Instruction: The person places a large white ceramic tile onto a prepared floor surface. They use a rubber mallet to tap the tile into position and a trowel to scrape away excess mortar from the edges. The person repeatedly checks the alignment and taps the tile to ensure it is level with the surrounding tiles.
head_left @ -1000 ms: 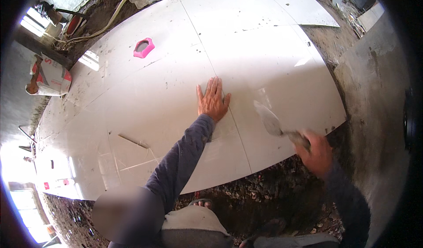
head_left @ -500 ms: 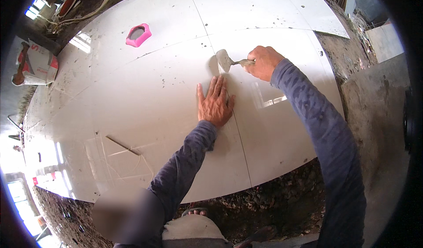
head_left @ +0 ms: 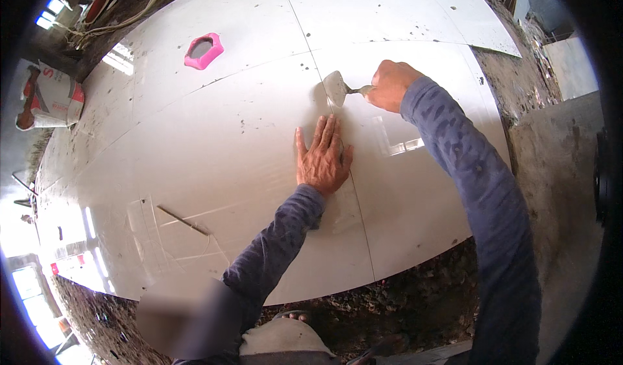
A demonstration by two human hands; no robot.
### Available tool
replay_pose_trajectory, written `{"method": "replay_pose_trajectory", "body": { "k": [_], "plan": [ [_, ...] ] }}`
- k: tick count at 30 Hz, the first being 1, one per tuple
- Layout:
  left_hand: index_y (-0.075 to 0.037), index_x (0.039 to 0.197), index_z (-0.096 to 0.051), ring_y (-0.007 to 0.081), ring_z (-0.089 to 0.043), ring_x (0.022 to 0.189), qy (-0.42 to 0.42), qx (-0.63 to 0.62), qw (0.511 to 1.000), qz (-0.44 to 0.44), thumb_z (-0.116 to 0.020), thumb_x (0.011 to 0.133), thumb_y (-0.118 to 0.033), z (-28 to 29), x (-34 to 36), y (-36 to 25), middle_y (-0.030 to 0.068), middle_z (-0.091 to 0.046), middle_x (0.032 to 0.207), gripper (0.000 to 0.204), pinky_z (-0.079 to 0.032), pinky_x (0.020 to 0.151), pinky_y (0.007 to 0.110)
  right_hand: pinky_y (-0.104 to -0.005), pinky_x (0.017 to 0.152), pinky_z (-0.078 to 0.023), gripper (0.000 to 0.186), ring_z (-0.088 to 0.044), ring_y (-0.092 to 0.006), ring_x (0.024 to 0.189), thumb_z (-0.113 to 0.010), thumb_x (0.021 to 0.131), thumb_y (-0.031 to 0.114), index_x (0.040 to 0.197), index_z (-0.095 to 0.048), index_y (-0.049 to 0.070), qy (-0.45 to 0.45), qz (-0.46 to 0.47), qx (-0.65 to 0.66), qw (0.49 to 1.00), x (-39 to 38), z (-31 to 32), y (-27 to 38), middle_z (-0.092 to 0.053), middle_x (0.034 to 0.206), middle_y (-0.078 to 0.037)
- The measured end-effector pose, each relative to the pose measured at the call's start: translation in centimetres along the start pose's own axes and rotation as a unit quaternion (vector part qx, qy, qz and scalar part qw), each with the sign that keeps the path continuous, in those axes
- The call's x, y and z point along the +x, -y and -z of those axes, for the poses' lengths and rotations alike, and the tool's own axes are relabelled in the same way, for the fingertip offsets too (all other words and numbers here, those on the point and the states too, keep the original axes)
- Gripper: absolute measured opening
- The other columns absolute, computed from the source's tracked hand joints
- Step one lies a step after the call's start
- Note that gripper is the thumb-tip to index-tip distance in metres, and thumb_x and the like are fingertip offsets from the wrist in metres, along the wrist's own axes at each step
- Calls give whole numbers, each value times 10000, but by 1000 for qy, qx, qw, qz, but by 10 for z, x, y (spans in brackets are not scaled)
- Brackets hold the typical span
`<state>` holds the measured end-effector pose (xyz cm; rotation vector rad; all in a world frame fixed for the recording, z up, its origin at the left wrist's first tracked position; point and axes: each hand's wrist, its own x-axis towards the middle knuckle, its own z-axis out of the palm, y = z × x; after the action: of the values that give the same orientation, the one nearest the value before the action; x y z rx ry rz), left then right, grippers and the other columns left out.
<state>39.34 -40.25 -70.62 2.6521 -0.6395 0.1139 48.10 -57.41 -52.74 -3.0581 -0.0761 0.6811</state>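
Glossy white floor tiles (head_left: 214, 125) spread out before me, with thin dark joints between them. My right hand (head_left: 391, 87) is closed round the handle of a small trowel (head_left: 335, 88). The trowel's grey blade is over a joint, close to where several tiles meet; whether it touches the surface I cannot tell. Just below the blade, my left hand (head_left: 323, 154) lies flat on the tile beside the same joint, fingers stretched and somewhat apart, holding nothing.
A pink-rimmed bowl-like container (head_left: 204, 51) with grey contents stands on the tiles at the far left. A thin stick (head_left: 183, 219) with string lies at the near left. Beyond the left edge is a white and red bucket (head_left: 55, 96). Rough dark soil (head_left: 415, 300) borders the near edge.
My left hand has slid slightly right and nearer to me along the tile. The trowel has shifted a little to the right, still in my right hand.
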Motion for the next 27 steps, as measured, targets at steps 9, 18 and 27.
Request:
{"method": "replay_pose_trajectory", "body": {
  "k": [9, 18, 27],
  "plan": [
    [-67, 1524, -401, 246, -295, 1510, -29, 46, 999, -8, -459, 1008, -397, -5, 19, 14, 105, -377, 1603, 616, -131, 1215, 618, -467, 743, -538, 346, -695, -373, 830, -647, 906, 319, 1023, -718, 1, -97, -22, 30, 995, -75, 12, -20, -699, 918, -239],
    [-122, 1547, -378, 219, -318, 1498, -14, 124, 991, 54, -356, 1035, -390, -12, 172, 79, 48, -383, 1605, 577, -184, 1201, 643, -426, 656, -514, 351, -653, -296, 666, -685, 905, 318, 911, -682, -33, -191, -146, 284, 928, -178, -114, -77, -654, 751, -208],
    [-141, 1539, -390, 218, -338, 1484, -36, 217, 975, 26, -380, 1029, -425, -42, 194, 95, 12, -377, 1606, 584, -229, 1154, 686, -463, 710, -519, 347, -677, -403, 790, -682, 899, 294, 980, -651, -42, -205, -169, 255, 930, -257, -155, -115, -666, 842, -254]
  ]
}}
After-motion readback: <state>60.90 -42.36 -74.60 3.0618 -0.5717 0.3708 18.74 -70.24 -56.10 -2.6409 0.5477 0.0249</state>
